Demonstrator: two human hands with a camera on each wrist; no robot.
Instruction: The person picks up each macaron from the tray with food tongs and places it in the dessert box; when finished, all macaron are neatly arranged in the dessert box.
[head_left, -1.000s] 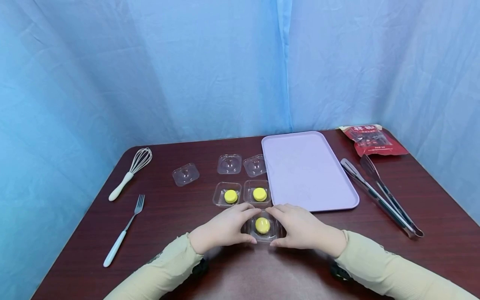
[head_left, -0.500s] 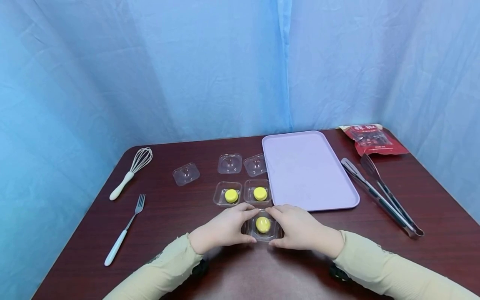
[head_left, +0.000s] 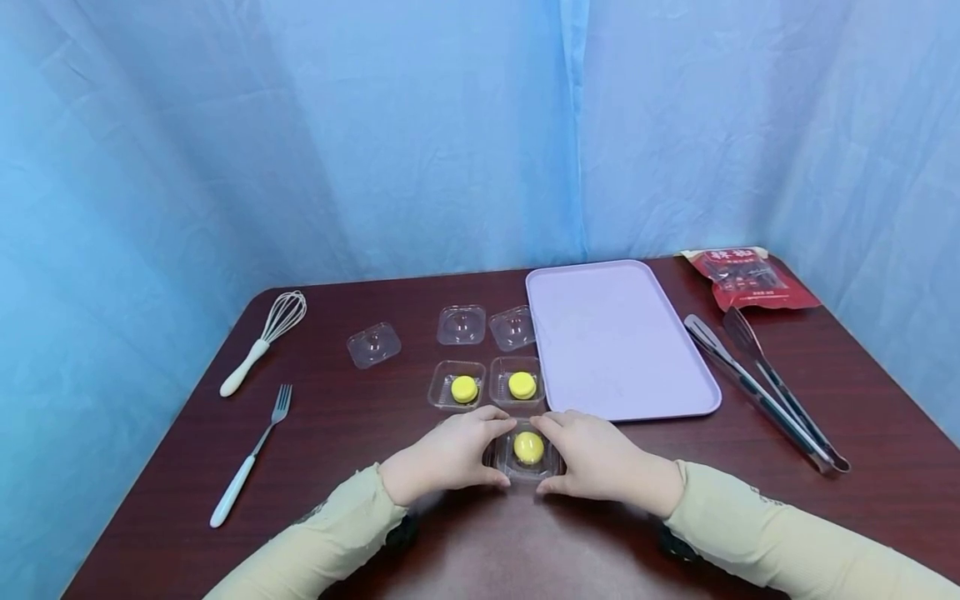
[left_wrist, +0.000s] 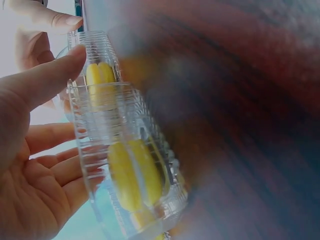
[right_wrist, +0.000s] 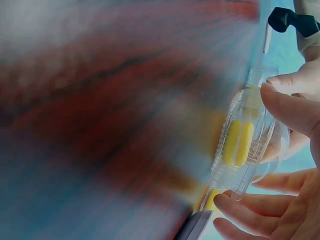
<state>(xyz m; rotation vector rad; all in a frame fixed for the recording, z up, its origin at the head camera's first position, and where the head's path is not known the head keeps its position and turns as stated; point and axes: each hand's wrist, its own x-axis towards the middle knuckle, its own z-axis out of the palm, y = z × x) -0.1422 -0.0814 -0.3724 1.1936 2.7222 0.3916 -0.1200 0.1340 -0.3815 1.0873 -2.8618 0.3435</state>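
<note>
In the head view, my left hand and right hand hold a small clear plastic box from either side, thumbs at its near corners and fingertips at its far corners. Through its top shows a yellow macaron. Seen from the right wrist, the macaron stands inside the ribbed box, and a clear domed lid bulges between the hands. Just beyond my fingers are two lidless boxes, a left one and a right one, each with a yellow macaron in it.
Three loose clear lids lie farther back, one lid apart on the left. A lilac tray stands right of the boxes. Tongs and a red food packet are at far right, a whisk and fork at left.
</note>
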